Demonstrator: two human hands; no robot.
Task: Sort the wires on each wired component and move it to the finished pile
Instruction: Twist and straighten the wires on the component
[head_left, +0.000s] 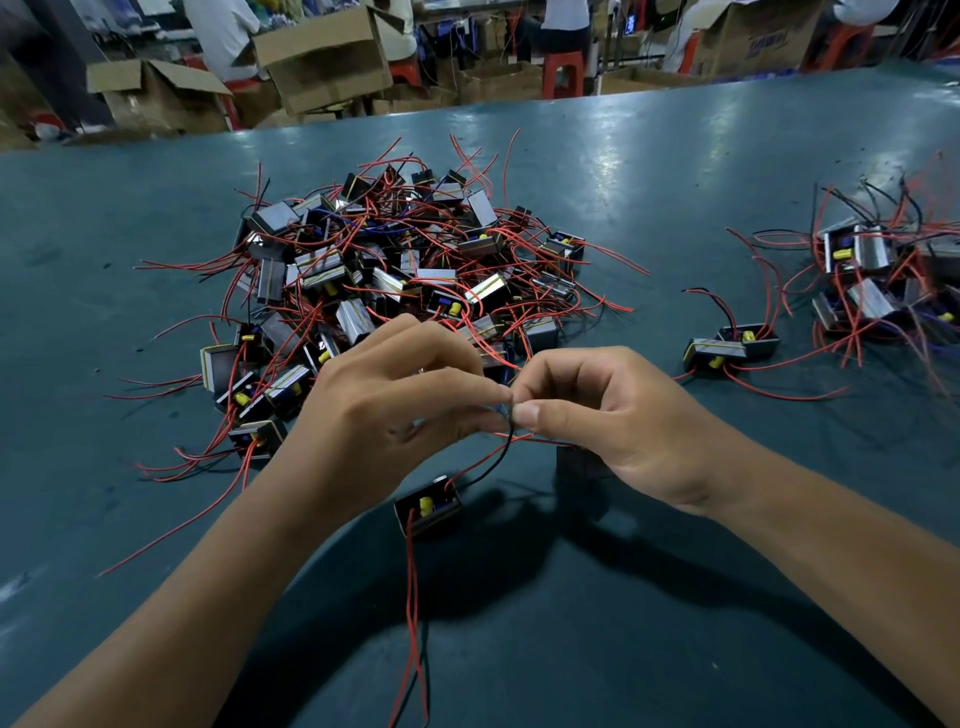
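A small black wired component (427, 505) with a yellow part hangs just above the table, below my hands. Its red and black wires run up to where my fingertips meet. My left hand (400, 400) pinches the wire ends from the left; my right hand (597, 415) pinches them from the right. Two long red wires trail down from the component toward me. A second dark component (576, 460) shows partly under my right hand. The big unsorted pile (395, 270) lies behind my hands. A smaller pile (883, 280) sits at the far right.
Two loose components (732, 345) lie between the piles, right of my hands. The table (649, 171) is teal-green. Cardboard boxes (322, 57), red stools (563, 73) and seated people are beyond the table's far edge.
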